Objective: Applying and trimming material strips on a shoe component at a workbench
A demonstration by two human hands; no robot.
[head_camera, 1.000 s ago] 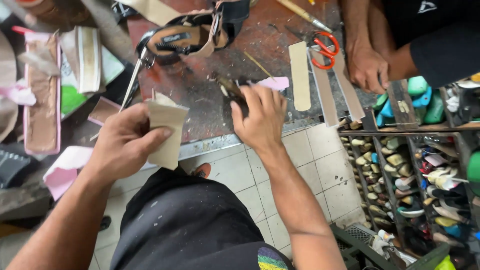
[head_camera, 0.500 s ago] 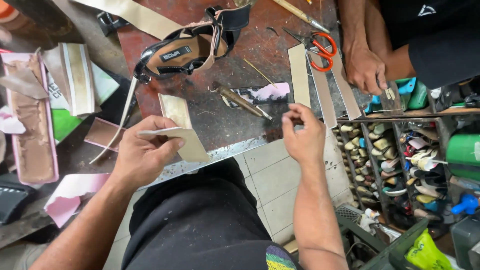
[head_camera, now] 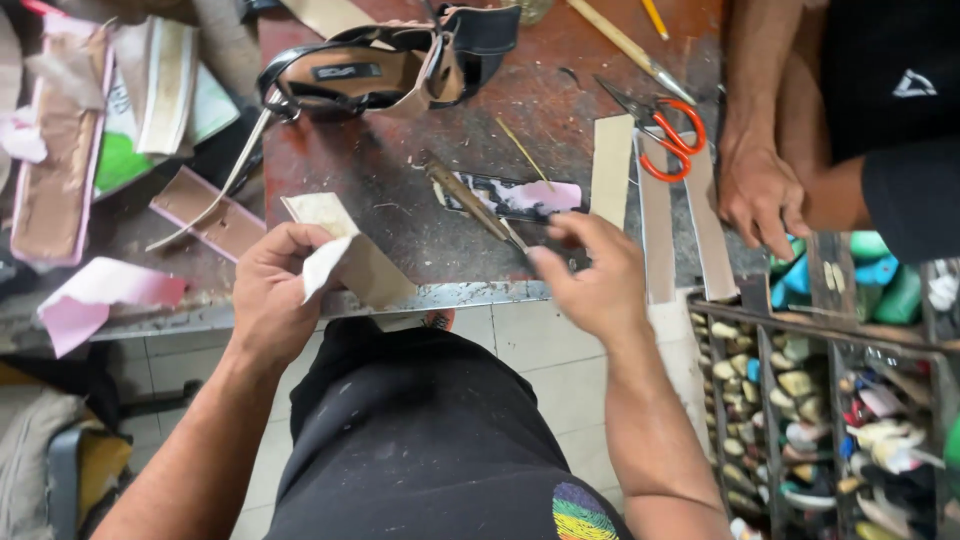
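I see my left hand (head_camera: 275, 300) pinching a matt, stiff card strip (head_camera: 350, 255), pale and slightly rough. My right hand (head_camera: 595, 280) touches a wooden-handled tool (head_camera: 470, 200). The bench (head_camera: 400, 180) looks like worn, scuffed reddish metal. The sandal (head_camera: 385, 65) shows glossy black straps.

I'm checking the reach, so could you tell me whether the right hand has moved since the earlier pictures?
Yes. The right hand moved from the bench edge toward the brush.
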